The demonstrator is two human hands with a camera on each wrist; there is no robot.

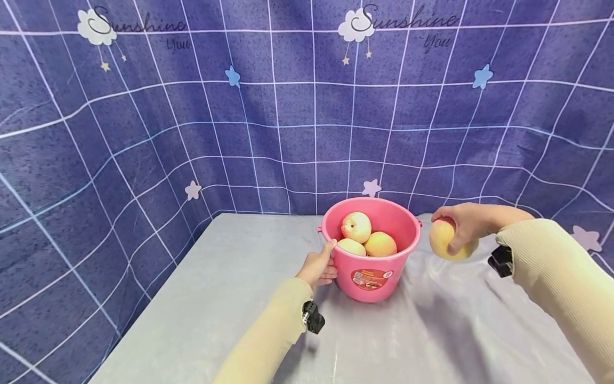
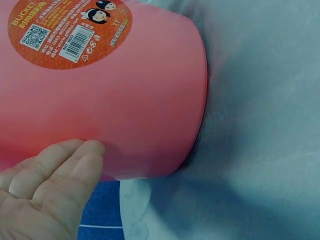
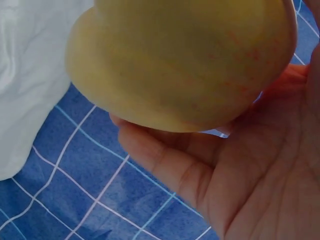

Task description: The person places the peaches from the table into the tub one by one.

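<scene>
A pink plastic bucket point(image 1: 371, 277) stands upright on the grey cloth, with an orange label point(image 2: 70, 32) on its outer wall. Several pale yellow peaches lie inside, one reddish-tipped peach point(image 1: 356, 227) resting higher than the others. My left hand point(image 1: 318, 266) holds the bucket's left side, thumb at the rim and fingers point(image 2: 60, 170) against the outside wall. To the right of the bucket, my right hand point(image 1: 467, 226) grips a large yellow peach point(image 3: 185, 65) above the cloth, apart from the bucket. Its fingers wrap around the fruit.
Grey cloth point(image 1: 230, 298) covers the tabletop. Behind it and on the left hangs a blue curtain point(image 1: 288, 138) with a white grid, clouds and stars. A small pink handle knob point(image 1: 420, 223) juts from the bucket's right side.
</scene>
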